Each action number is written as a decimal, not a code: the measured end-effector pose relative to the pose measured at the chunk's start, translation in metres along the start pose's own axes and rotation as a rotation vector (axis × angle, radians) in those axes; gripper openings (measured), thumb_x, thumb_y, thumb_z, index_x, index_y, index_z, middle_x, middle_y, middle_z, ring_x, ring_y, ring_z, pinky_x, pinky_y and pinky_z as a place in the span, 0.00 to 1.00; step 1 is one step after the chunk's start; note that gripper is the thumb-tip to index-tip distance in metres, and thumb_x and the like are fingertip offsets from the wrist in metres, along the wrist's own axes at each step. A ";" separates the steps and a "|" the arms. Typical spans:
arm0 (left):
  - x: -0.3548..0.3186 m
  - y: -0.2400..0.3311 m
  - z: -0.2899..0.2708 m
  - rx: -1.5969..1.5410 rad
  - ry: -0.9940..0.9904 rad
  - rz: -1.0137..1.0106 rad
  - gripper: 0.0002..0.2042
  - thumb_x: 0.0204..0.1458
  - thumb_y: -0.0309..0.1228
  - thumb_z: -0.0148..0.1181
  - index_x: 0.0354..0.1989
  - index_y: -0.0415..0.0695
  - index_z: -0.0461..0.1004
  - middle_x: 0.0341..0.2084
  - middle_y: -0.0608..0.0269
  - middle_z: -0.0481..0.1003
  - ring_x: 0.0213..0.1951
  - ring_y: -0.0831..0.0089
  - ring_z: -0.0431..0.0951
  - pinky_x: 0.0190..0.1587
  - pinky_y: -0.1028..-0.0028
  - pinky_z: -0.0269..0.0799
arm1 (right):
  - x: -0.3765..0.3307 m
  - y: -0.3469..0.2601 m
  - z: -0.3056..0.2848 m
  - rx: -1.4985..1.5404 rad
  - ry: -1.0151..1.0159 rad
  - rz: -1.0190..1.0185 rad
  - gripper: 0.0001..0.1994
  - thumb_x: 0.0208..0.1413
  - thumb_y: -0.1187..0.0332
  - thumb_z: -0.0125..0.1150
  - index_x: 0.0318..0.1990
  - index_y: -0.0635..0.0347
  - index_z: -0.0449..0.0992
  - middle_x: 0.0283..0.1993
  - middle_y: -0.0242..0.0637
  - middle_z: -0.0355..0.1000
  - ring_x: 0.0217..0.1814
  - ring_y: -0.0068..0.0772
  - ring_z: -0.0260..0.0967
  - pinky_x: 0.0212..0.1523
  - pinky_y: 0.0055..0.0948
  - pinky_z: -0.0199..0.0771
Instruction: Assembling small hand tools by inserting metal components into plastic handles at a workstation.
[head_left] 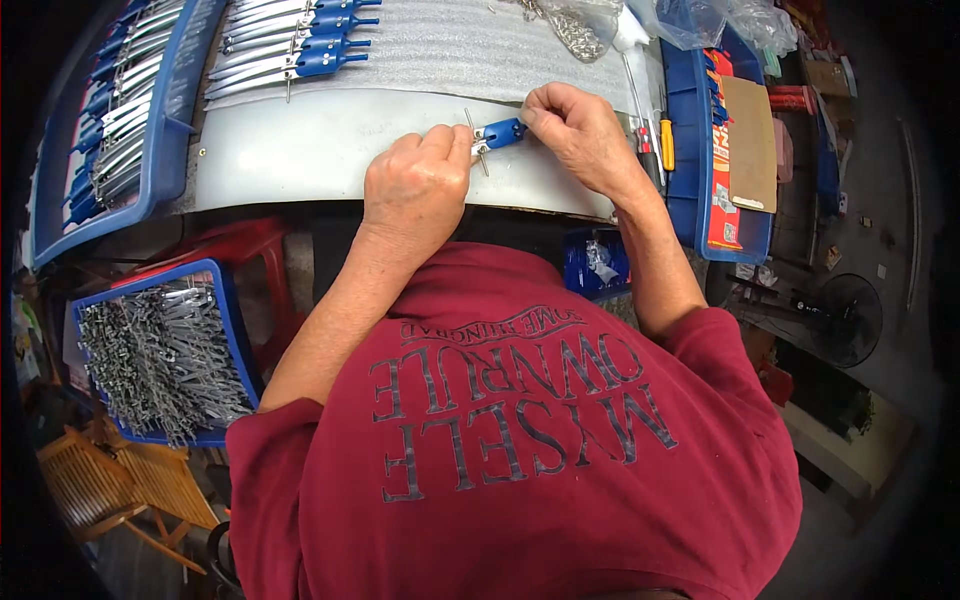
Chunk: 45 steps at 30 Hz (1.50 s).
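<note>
Between my hands, above the white work surface point(300, 160), is a blue plastic and silver metal tool part point(503, 133) with a thin metal rod across it. My left hand point(418, 178) is closed round its metal end and hides most of that end. At the blue tip, the fingers of my right hand point(578, 130) are pinched together. Whether they also hold something small, I cannot tell. Beyond my left hand, similar silver parts with blue ends point(320, 55) lie side by side on a grey foam sheet point(440, 50).
A blue crate point(165, 130) of similar parts stands at left; a blue bin point(235, 330) below it holds many metal pieces. To the right are a yellow-handled screwdriver point(667, 145), a red-handled one point(643, 140) and a blue crate point(685, 200). A bag of small metal pieces point(580, 30) lies behind.
</note>
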<state>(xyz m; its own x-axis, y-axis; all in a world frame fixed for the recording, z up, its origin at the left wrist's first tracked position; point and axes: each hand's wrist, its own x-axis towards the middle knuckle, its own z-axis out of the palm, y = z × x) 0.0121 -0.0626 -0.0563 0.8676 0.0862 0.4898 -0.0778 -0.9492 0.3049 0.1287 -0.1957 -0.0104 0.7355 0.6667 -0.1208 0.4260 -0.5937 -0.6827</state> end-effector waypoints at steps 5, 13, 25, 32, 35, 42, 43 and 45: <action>0.000 0.000 -0.001 -0.002 -0.011 -0.006 0.05 0.39 0.29 0.54 0.23 0.43 0.67 0.15 0.65 0.63 0.18 0.73 0.68 0.19 0.76 0.65 | -0.001 -0.004 0.000 -0.090 -0.077 -0.033 0.07 0.46 0.69 0.52 0.27 0.66 0.69 0.18 0.29 0.62 0.22 0.17 0.55 0.24 0.21 0.59; 0.001 0.000 -0.001 0.004 -0.021 -0.002 0.04 0.40 0.28 0.54 0.22 0.43 0.66 0.15 0.65 0.63 0.18 0.73 0.68 0.18 0.75 0.65 | 0.003 -0.002 0.007 -0.155 0.016 -0.192 0.04 0.42 0.75 0.52 0.27 0.65 0.68 0.19 0.36 0.64 0.20 0.22 0.58 0.22 0.23 0.59; 0.000 -0.001 0.000 0.001 0.010 0.012 0.04 0.40 0.28 0.53 0.20 0.43 0.65 0.14 0.65 0.63 0.18 0.73 0.68 0.18 0.76 0.65 | 0.002 -0.004 0.011 -0.203 0.026 -0.254 0.03 0.41 0.78 0.49 0.27 0.64 0.65 0.20 0.42 0.65 0.21 0.34 0.63 0.24 0.27 0.62; 0.000 -0.001 0.002 -0.003 0.030 0.010 0.04 0.39 0.28 0.53 0.19 0.44 0.65 0.15 0.66 0.63 0.18 0.73 0.68 0.18 0.75 0.65 | 0.000 -0.010 0.014 -0.210 0.059 -0.162 0.03 0.41 0.78 0.49 0.27 0.64 0.65 0.20 0.43 0.64 0.21 0.36 0.64 0.25 0.28 0.63; -0.001 -0.002 0.002 -0.024 0.012 0.015 0.04 0.39 0.28 0.53 0.20 0.44 0.65 0.15 0.66 0.63 0.18 0.72 0.68 0.18 0.76 0.65 | 0.000 -0.009 0.014 -0.272 0.114 -0.310 0.03 0.41 0.78 0.49 0.26 0.64 0.65 0.20 0.43 0.64 0.21 0.36 0.63 0.25 0.28 0.63; -0.001 -0.001 0.002 -0.056 -0.030 -0.037 0.09 0.39 0.30 0.56 0.30 0.43 0.69 0.15 0.65 0.64 0.19 0.69 0.68 0.20 0.72 0.64 | 0.001 -0.013 0.006 -0.164 0.037 -0.162 0.03 0.39 0.78 0.49 0.25 0.64 0.65 0.19 0.43 0.63 0.20 0.34 0.61 0.24 0.27 0.62; -0.002 -0.001 0.002 -0.046 -0.034 -0.034 0.09 0.38 0.30 0.56 0.30 0.43 0.69 0.16 0.65 0.64 0.19 0.69 0.68 0.20 0.72 0.64 | 0.001 -0.013 0.004 -0.122 -0.008 -0.109 0.03 0.39 0.78 0.49 0.25 0.64 0.65 0.19 0.42 0.63 0.19 0.32 0.61 0.24 0.27 0.62; -0.001 -0.001 0.001 -0.048 -0.035 -0.042 0.09 0.39 0.30 0.56 0.30 0.43 0.69 0.16 0.65 0.64 0.19 0.69 0.68 0.20 0.72 0.64 | 0.004 -0.012 0.010 -0.157 0.032 -0.142 0.03 0.39 0.78 0.49 0.25 0.64 0.65 0.19 0.42 0.63 0.19 0.31 0.60 0.24 0.27 0.61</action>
<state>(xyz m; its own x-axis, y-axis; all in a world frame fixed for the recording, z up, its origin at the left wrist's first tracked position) 0.0118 -0.0621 -0.0581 0.8872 0.1146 0.4470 -0.0635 -0.9292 0.3642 0.1208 -0.1815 -0.0095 0.6777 0.7353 -0.0070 0.6012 -0.5595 -0.5705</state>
